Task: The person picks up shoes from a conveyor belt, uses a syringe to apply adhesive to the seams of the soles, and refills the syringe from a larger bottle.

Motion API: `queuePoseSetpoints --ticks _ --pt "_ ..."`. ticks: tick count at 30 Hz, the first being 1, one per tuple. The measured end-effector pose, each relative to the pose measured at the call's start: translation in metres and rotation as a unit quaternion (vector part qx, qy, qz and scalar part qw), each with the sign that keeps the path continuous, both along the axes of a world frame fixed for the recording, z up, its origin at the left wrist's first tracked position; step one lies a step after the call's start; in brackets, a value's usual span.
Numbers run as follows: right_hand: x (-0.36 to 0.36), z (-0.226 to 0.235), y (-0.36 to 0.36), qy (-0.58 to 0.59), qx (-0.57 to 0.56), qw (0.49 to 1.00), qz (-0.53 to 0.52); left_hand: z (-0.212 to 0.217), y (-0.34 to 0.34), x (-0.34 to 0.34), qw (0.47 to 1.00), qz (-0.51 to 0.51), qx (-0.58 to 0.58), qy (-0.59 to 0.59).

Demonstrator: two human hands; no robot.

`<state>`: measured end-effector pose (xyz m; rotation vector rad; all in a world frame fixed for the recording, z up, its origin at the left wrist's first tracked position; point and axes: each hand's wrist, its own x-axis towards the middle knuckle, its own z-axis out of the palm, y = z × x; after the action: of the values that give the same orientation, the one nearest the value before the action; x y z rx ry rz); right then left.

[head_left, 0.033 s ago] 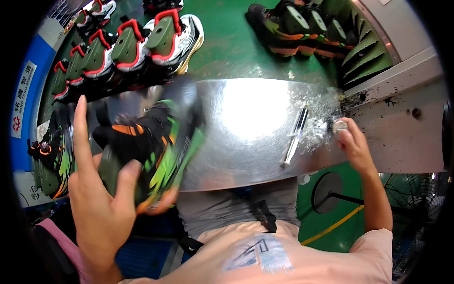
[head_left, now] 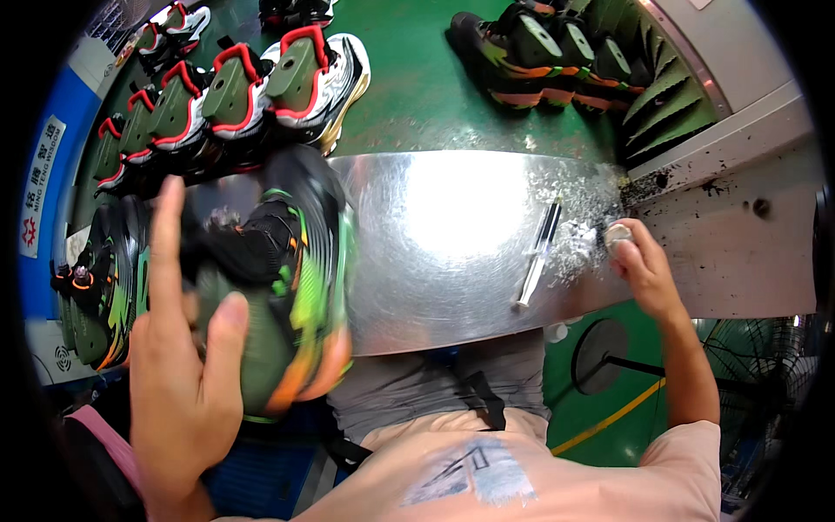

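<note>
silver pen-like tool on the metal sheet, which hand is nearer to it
Right. The right hand rests just right of the silver tool, apart from it. The left hand is far left, holding a green shoe.

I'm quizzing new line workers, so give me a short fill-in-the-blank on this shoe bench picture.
1. The left hand holds a black, green and orange ____.
2. The right hand rests at the metal plate's ____ edge.
3. A slim silvery tool lies on the ____ plate.

Missing words: shoe; right; metal
</note>
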<state>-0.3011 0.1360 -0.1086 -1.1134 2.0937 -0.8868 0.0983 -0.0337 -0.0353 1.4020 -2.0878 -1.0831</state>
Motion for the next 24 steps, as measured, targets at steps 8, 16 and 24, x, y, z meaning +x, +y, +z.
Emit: queuePoseSetpoints --ticks 8,16,24 --pt "0.012 0.003 -0.012 -0.125 -0.062 0.989 -0.039 0.015 -0.052 -0.049 0.844 -0.325 -0.399 -0.15" --pt "0.015 -0.002 0.007 0.06 0.022 0.998 0.022 -0.052 0.026 -0.008 0.822 -0.277 -0.498 0.006" --pt "0.16 0.05 -0.09 -0.551 -0.172 0.786 0.222 -0.07 0.071 0.022 0.853 -0.186 -0.488 0.021"
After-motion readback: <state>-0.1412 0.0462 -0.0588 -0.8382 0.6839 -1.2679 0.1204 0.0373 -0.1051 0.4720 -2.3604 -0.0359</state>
